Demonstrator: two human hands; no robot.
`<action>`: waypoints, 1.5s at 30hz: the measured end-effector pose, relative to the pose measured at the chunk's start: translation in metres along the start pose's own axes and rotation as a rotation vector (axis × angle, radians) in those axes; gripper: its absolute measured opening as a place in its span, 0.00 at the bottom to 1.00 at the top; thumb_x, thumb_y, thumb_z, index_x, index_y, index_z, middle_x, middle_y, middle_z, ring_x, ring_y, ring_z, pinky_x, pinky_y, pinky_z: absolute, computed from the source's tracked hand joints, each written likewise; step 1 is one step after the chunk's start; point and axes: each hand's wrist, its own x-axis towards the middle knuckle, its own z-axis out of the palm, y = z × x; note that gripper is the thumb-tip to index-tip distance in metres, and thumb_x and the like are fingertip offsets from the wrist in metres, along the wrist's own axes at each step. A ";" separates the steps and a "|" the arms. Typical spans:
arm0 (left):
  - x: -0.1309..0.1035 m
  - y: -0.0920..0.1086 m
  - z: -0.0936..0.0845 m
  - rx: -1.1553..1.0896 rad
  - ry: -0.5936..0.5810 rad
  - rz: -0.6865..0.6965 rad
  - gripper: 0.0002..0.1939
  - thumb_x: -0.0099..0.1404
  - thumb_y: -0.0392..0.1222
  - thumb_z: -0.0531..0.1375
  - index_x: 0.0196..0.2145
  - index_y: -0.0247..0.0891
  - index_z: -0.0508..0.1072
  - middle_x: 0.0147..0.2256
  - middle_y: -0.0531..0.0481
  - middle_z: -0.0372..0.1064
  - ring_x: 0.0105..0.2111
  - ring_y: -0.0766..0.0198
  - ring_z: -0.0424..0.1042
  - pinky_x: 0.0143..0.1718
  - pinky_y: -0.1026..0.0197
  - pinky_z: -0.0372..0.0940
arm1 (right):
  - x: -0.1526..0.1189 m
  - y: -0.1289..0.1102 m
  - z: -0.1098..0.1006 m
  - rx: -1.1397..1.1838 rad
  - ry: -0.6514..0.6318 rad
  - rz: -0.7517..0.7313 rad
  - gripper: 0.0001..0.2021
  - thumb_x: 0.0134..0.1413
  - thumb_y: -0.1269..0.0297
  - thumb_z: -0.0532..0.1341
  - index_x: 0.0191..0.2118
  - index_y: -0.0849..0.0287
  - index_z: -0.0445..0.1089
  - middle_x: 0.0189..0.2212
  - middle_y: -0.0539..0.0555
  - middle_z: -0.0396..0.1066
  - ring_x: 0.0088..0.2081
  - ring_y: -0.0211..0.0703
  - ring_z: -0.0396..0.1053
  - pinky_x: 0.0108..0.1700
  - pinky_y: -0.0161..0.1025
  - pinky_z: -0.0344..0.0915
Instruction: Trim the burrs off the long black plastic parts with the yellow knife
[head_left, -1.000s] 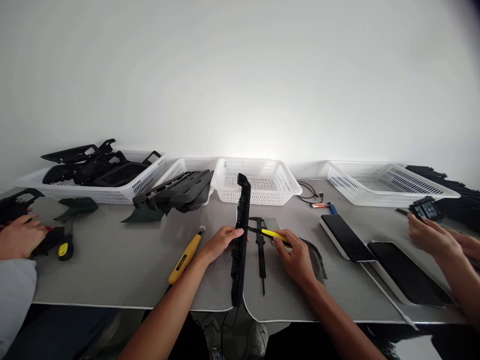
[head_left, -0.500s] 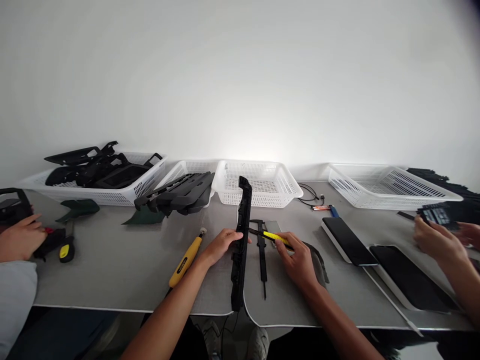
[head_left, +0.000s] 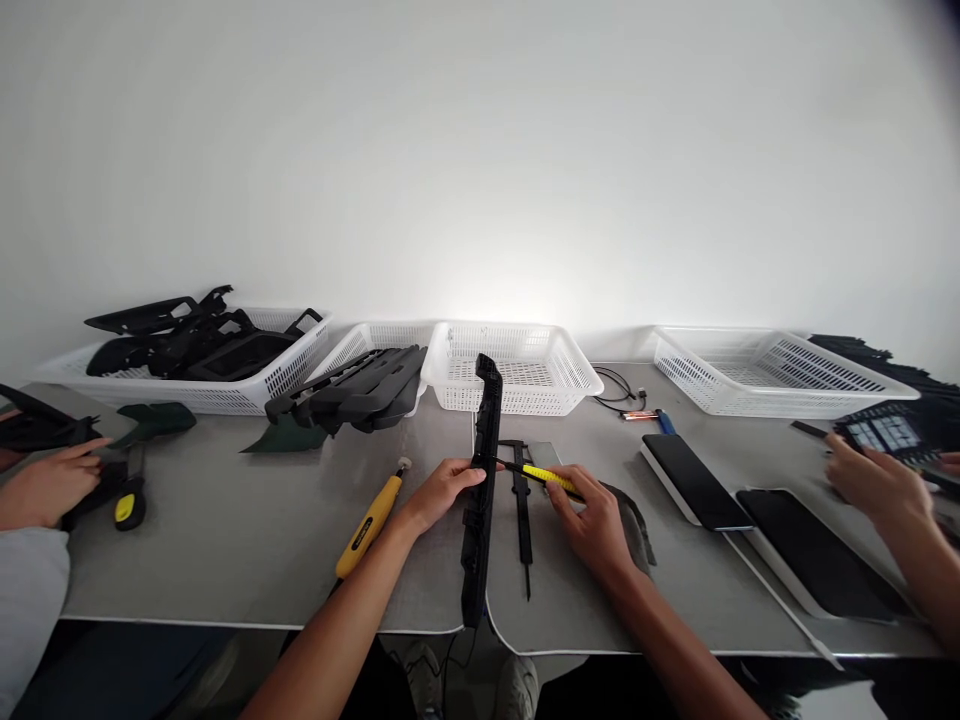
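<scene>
Your left hand (head_left: 442,492): gripping one black plastic strip (head_left: 477,540), lengthwise before you. Your right hand (head_left: 598,518): closed round one yellow-handled knife (head_left: 541,474), tip at the strip's right side, near your left fingers; contact unclear.

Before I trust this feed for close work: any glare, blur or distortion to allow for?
Head view: bright glow on the wall behind the baskets, corners darker; table edge bows, as with a wide lens; black strip so dark its detail sinks; pale glare on the panel at far right.
</scene>
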 end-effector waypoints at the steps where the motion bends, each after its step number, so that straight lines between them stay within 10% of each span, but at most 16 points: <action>1: 0.000 0.000 0.000 0.007 -0.007 0.002 0.22 0.63 0.56 0.66 0.46 0.38 0.85 0.40 0.47 0.82 0.44 0.53 0.75 0.52 0.57 0.63 | 0.000 0.000 0.000 -0.002 0.006 0.002 0.11 0.71 0.56 0.58 0.44 0.55 0.76 0.37 0.55 0.77 0.40 0.46 0.75 0.43 0.40 0.70; 33: 0.006 -0.008 -0.002 0.039 -0.084 0.010 0.23 0.58 0.59 0.71 0.33 0.33 0.80 0.32 0.48 0.76 0.33 0.61 0.70 0.38 0.60 0.63 | -0.004 0.003 0.005 -0.010 -0.029 -0.049 0.12 0.73 0.54 0.57 0.47 0.53 0.75 0.40 0.55 0.78 0.42 0.47 0.76 0.46 0.40 0.72; 45: 0.006 -0.009 -0.002 -0.120 -0.022 0.004 0.24 0.65 0.57 0.65 0.47 0.34 0.83 0.41 0.45 0.81 0.41 0.54 0.75 0.46 0.57 0.66 | -0.004 0.002 0.005 -0.015 -0.034 -0.027 0.13 0.73 0.53 0.56 0.46 0.53 0.76 0.39 0.54 0.77 0.40 0.46 0.76 0.44 0.39 0.72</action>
